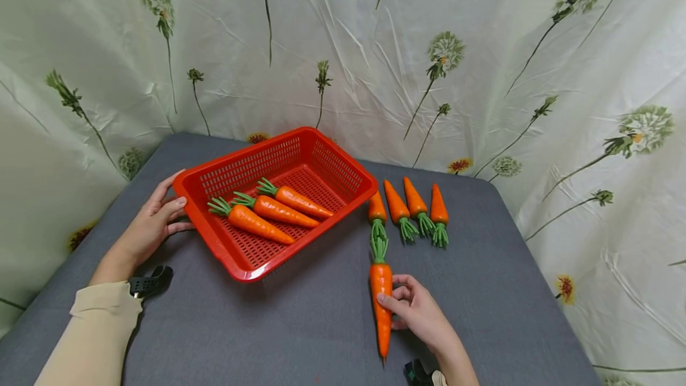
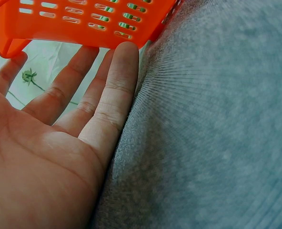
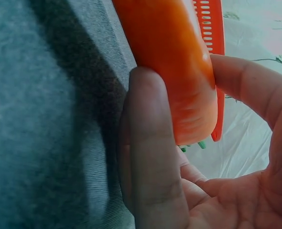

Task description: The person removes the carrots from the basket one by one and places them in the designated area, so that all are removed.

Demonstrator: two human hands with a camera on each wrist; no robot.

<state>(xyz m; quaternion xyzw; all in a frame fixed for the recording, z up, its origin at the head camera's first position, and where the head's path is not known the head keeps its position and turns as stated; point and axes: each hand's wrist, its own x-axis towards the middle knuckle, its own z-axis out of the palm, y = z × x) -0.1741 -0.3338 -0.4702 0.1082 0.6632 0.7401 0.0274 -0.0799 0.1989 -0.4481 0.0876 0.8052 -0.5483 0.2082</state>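
My right hand (image 1: 420, 314) holds an orange carrot (image 1: 382, 290) low over the grey cloth, its thumb on top and fingers along the right side. The carrot's green stalks point away from me and its tip toward me. In the right wrist view, the thumb and fingers lie on opposite sides of the carrot (image 3: 174, 62). At the left end of a red plastic basket (image 1: 276, 264), my left hand (image 1: 147, 225) touches the side with extended fingers. The left wrist view has these fingertips against the slotted basket wall (image 2: 74, 28). Three carrots (image 1: 257, 225) lie side by side in the basket.
Several more carrots (image 1: 412, 198) lie in a row right of the basket, stalks toward me; the basket's corner partly hides the leftmost. A grey cloth (image 1: 498, 290) covers the table. Behind it hangs a pale curtain (image 1: 375, 76) with a dandelion print.
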